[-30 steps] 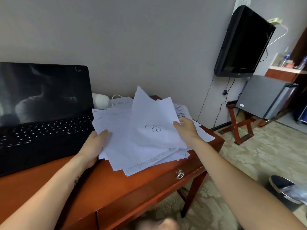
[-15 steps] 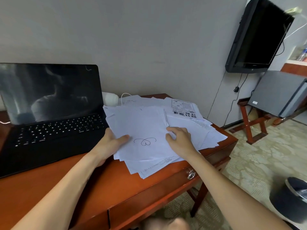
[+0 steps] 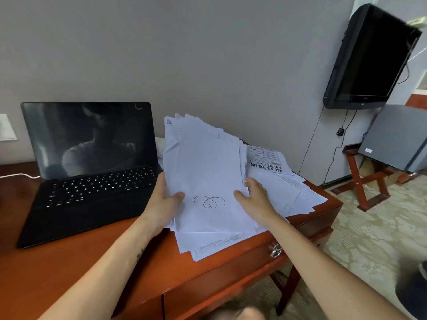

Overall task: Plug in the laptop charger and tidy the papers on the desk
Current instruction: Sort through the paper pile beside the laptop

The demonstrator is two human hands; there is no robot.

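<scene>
Reddish wooden desk (image 3: 69, 273) against a grey wall: thumbs press on the top sheet and fingers wrap the side edges as the left hand (image 3: 159, 204) and right hand (image 3: 256, 200) grip a tilted sheaf of papers (image 3: 208, 167) just right of the laptop (image 3: 92, 181). Tidying looks roughly half done, since loose sheets (image 3: 291, 192) lie spread further right of the laptop; a white cable (image 3: 20, 175) reaches the laptop's left side, but whether the charger is plugged in cannot be told

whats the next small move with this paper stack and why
Probably stand the bundle upright and tap its lower edge on the desk to square it. The left hand and right hand grip its two sides, tilted up, and its top edges are staggered. More loose sheets lie to its right, to be gathered afterwards.
</scene>
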